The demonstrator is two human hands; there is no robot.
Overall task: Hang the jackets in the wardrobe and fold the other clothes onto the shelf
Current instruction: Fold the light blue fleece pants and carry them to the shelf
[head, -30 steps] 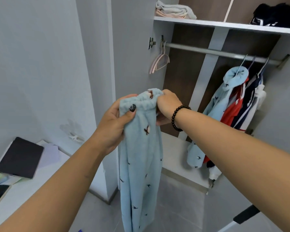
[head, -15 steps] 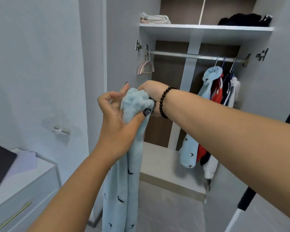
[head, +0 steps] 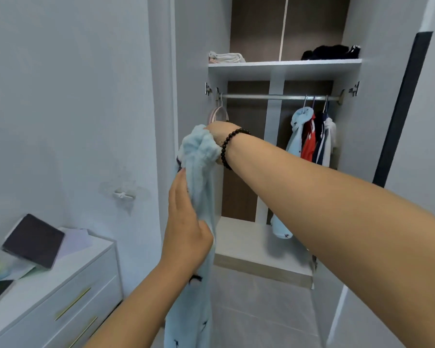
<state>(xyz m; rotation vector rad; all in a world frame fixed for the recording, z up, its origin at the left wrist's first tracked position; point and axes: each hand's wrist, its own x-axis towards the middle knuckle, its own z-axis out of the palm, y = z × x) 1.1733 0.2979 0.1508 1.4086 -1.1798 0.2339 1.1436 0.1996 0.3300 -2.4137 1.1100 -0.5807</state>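
Light blue fleece trousers (head: 199, 197) with small dark bird prints hang lengthwise in front of the open wardrobe. My right hand (head: 217, 136), with a black bead bracelet at the wrist, grips the bunched waistband at the top. My left hand (head: 186, 227) is lower down, with fingers straight along the left side of the hanging cloth and the thumb against its front. Several jackets (head: 312, 141) hang on the rail (head: 274, 97) at the right. The shelf (head: 284, 66) above carries a folded pale garment (head: 225, 57) at the left and a black one (head: 330, 52) at the right.
Empty pink hangers (head: 217, 114) hang at the rail's left end. A white drawer unit (head: 60, 292) stands at the lower left with a dark tablet (head: 33, 241) and papers on it. A small white hook (head: 123, 194) is on the left wall. The wardrobe door's dark edge (head: 402, 109) is at the right.
My left hand has let go of the waistband and slid down the trousers. My right hand now holds the bunched top alone. The view has pulled back from the wardrobe.
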